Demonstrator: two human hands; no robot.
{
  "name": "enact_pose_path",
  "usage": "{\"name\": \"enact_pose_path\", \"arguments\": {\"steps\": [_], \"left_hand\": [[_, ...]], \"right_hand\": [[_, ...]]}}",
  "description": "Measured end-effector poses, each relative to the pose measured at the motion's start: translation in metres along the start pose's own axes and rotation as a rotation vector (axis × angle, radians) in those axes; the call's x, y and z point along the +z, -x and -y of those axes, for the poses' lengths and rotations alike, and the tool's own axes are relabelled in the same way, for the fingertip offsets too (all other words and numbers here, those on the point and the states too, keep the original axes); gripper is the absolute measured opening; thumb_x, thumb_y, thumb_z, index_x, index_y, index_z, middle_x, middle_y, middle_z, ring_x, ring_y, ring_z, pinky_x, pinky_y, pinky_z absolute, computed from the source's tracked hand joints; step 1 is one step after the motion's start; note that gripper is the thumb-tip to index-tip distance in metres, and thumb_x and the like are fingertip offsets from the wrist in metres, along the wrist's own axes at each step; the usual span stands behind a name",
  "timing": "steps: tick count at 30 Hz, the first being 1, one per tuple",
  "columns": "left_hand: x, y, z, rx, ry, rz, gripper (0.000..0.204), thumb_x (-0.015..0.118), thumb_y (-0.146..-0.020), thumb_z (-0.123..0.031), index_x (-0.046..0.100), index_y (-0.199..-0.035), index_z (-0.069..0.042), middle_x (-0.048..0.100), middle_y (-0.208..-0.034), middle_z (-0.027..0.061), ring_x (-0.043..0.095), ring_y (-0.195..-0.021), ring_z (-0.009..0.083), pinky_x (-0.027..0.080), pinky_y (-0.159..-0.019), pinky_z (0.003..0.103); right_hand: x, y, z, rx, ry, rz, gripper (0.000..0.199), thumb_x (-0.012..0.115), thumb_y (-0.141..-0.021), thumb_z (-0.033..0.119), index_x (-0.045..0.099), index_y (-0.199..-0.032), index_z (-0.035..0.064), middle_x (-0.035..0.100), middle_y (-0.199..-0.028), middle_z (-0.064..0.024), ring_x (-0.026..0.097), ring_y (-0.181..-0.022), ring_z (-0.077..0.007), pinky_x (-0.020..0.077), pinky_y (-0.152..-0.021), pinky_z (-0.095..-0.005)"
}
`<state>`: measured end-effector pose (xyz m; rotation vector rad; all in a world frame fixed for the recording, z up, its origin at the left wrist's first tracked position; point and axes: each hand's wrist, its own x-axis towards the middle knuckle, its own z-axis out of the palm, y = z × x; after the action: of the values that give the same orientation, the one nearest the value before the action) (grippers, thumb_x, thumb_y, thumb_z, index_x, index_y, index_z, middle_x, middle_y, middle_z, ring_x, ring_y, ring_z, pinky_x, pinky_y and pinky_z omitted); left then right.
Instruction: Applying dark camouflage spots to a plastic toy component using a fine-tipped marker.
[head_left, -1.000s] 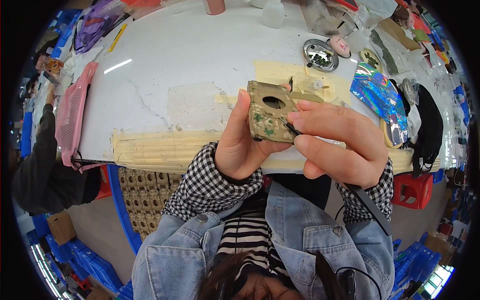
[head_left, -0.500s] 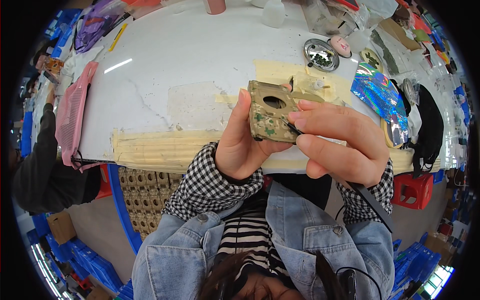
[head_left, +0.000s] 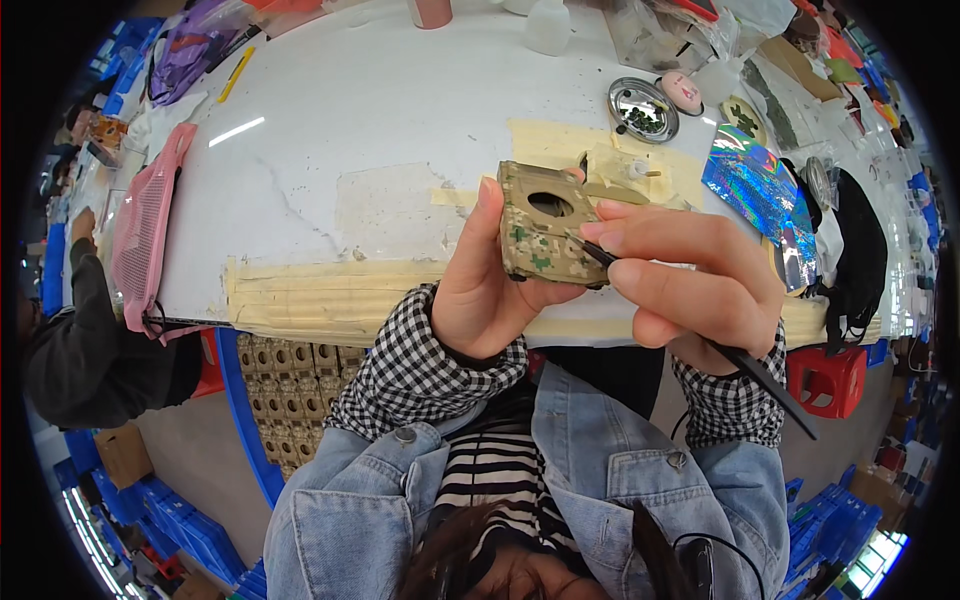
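Observation:
My left hand (head_left: 478,270) grips a small camouflage-patterned housing (head_left: 545,245) above the front of the table. Its top face, with a round hole, is turned up and tilted toward me. Between the thumb and fingers of my right hand (head_left: 700,275) is a slim black pair of tweezers (head_left: 765,385). The pointed tip is at the housing's right side, just below the hole; whether it touches or pinches anything is too small to tell. The wide end sticks out past my right wrist.
A round dish (head_left: 613,98) holds small dark green pieces at the far right. Beside it lies a pink oval object (head_left: 681,92). Shiny blue film (head_left: 758,185) lies rightward. At left are a pink mesh bag (head_left: 150,230) and a co-worker's sleeve (head_left: 92,290). A blue-edged tray (head_left: 240,410) holds similar housings below.
My right hand has shifted slightly right, and the tweezers' rear end has swung up and right. The housing is almost still. The co-worker's arm at left has lowered.

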<state>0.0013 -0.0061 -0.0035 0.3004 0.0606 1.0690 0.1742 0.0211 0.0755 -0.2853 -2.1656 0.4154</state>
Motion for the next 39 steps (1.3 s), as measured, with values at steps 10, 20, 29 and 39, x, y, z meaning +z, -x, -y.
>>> {"name": "enact_pose_path", "arguments": {"steps": [10, 20, 29, 39], "left_hand": [[0.000, -0.001, 0.000, 0.011, 0.205, 0.018, 0.074, 0.024, -0.092, -0.053, 0.014, -0.136, 0.005, 0.045, -0.121, 0.0270, 0.059, -0.097, 0.0352, 0.057, -0.077, 0.032], [-0.001, -0.003, 0.000, 0.016, 0.254, 0.033, 0.073, 0.025, -0.093, -0.051, 0.012, -0.136, 0.007, 0.044, -0.121, 0.0285, 0.058, -0.099, 0.0355, 0.056, -0.080, 0.033], [-0.002, -0.004, -0.001, 0.017, 0.260, 0.030, 0.074, 0.026, -0.093, -0.051, 0.011, -0.136, 0.007, 0.045, -0.121, 0.0289, 0.058, -0.099, 0.0358, 0.056, -0.080, 0.033], [-0.003, -0.003, -0.001, 0.007, 0.261, 0.050, 0.074, 0.026, -0.093, -0.051, 0.011, -0.136, 0.007, 0.044, -0.121, 0.0293, 0.058, -0.099, 0.0364, 0.056, -0.081, 0.033]], "right_hand": [[-0.007, 0.009, -0.004, 0.260, 0.110, -0.399, 0.013, 0.055, -0.086, 0.010, 0.059, -0.091, -0.0011, 0.060, -0.085, -0.0098, 0.055, -0.076, -0.0220, 0.0440, -0.073, -0.0310], [-0.014, 0.023, -0.026, 0.435, 0.666, -0.154, 0.014, 0.067, -0.073, 0.003, 0.064, -0.086, 0.0035, 0.058, -0.074, -0.0087, 0.053, -0.072, -0.0233, 0.0422, -0.066, -0.0312], [-0.006, 0.032, -0.039, 0.423, 0.641, -0.155, 0.010, 0.070, -0.069, 0.003, 0.065, -0.078, 0.0030, 0.059, -0.071, -0.0075, 0.053, -0.072, -0.0227, 0.0425, -0.065, -0.0310], [-0.009, 0.016, 0.000, 0.403, 0.298, -0.434, 0.006, 0.058, -0.084, 0.003, 0.061, -0.087, -0.0003, 0.059, -0.078, -0.0053, 0.048, -0.069, -0.0122, 0.0381, -0.065, -0.0230]]}}
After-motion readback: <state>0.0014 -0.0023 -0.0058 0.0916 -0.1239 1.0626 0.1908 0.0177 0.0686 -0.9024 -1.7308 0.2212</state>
